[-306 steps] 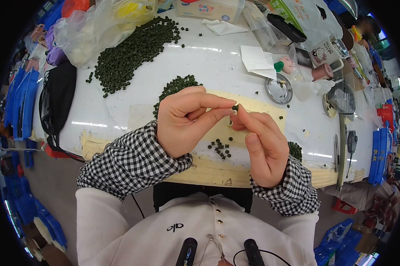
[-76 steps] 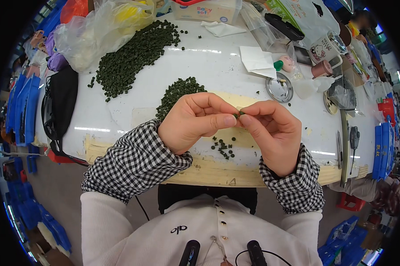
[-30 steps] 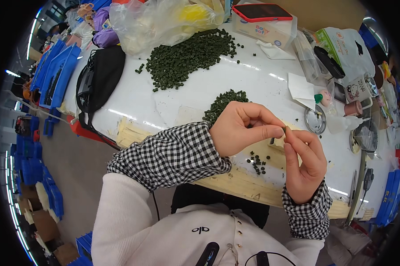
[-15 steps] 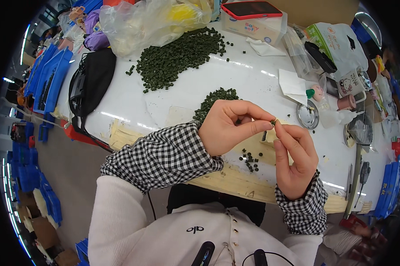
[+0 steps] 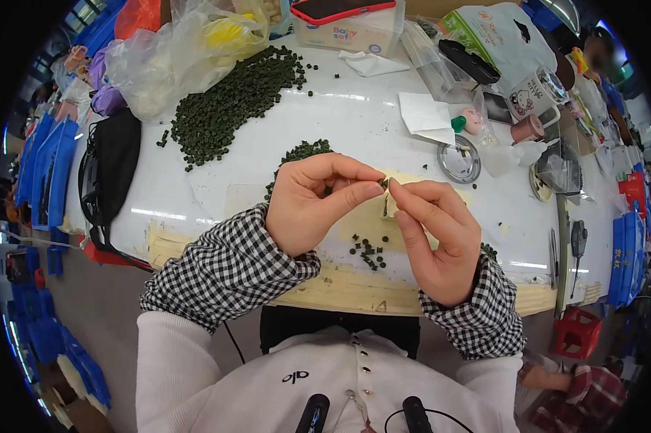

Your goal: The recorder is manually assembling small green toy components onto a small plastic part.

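Note:
My left hand (image 5: 317, 200) is closed in a pinch, thumb and forefinger on a tiny dark green piece (image 5: 384, 183). My right hand (image 5: 441, 234) meets it there, its forefinger and thumb tips bent toward the same piece; whether they grip it or something smaller is too small to tell. Beneath the fingertips stands a small pale block (image 5: 389, 207), partly hidden by them. Several loose dark pieces (image 5: 368, 252) lie on the table just below. A small heap of green pieces (image 5: 304, 150) is partly covered by my left hand.
A large pile of dark green pieces (image 5: 224, 108) spreads at the back left beside plastic bags (image 5: 174, 65). A black pouch (image 5: 116, 169) lies at left. Toward the right are a round metal lid (image 5: 459, 160), a white paper (image 5: 426, 117), a thread spool (image 5: 527, 130) and tweezers (image 5: 554, 258).
The whole view has swung to the right, so the table's things sit farther left in the picture. Both hands stay fingertip to fingertip at the small green piece.

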Demonstrator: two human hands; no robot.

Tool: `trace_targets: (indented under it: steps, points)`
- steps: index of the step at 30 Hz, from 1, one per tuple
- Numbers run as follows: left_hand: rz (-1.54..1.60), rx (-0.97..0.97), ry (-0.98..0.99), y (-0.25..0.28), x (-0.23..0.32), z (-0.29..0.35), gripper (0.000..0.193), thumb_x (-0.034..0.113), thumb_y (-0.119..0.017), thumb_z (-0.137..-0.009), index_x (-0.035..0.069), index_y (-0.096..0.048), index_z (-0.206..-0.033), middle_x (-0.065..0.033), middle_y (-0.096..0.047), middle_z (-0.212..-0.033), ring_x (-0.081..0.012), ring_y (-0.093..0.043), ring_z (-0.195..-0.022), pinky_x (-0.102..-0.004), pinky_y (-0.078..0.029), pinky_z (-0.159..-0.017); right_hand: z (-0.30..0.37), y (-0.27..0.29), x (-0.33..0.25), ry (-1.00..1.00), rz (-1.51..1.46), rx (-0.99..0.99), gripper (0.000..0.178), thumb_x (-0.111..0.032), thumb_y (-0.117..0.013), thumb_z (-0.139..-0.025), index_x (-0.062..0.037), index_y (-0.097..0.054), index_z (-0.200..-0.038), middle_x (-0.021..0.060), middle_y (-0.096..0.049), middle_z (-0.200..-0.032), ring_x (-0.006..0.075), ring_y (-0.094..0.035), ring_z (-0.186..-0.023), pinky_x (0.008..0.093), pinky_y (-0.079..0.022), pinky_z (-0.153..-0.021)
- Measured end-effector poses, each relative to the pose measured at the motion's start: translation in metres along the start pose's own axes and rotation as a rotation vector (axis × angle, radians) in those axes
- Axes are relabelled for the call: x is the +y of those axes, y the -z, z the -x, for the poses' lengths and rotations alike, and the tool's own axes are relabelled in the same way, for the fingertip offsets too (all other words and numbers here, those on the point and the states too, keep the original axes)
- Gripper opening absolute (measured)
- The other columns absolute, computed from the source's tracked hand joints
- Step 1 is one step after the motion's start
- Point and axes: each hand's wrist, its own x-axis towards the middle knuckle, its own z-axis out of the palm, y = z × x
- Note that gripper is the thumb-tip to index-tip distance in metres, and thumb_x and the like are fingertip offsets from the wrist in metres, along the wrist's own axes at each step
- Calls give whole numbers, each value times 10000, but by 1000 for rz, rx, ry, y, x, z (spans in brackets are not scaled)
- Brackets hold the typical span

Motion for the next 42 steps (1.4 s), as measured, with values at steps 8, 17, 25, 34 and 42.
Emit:
trace_targets:
  steps: [8,17,25,34,42]
  points:
    - [-129,39,-89,0,-4,0,162,10,-685,-839,9,-697,-1000,66,-576,-730,13,-377,-611,-151,-309,-545,0,1,0,-18,-21,-6,322,55,-626,-819,10,-640,-1138,131,-611,-967,212,-593,-823,264,-485,-703]
    - [-219,12,-116,2,-1,1,180,-67,-658,-822,-14,-668,-994,-50,-633,-889,-64,-476,-718,-197,-392,-655,1,0,2,-20,-47,-16,316,51,-621,-829,6,-640,-1142,133,-609,-975,201,-593,-820,258,-484,-705]
    - [-286,-6,-192,3,0,1,186,-86,-650,-815,-18,-677,-985,-78,-640,-895,-104,-548,-773,-214,-429,-673,1,1,4,-3,-31,-30,321,56,-630,-820,-7,-650,-1134,122,-619,-979,211,-594,-817,262,-488,-696]
    - [-327,-33,-216,4,2,1,187,-88,-643,-818,-20,-681,-988,-90,-645,-896,-115,-570,-779,-221,-447,-674,-1,3,6,52,-12,-50,326,68,-629,-816,-4,-650,-1133,124,-619,-978,208,-605,-810,260,-499,-679]
    - [-316,21,-162,3,1,3,160,-53,-661,-828,-24,-669,-985,-85,-644,-919,-107,-566,-799,-220,-445,-696,-2,4,3,22,-42,-61,320,65,-616,-832,5,-642,-1145,123,-614,-986,180,-603,-807,242,-494,-669]
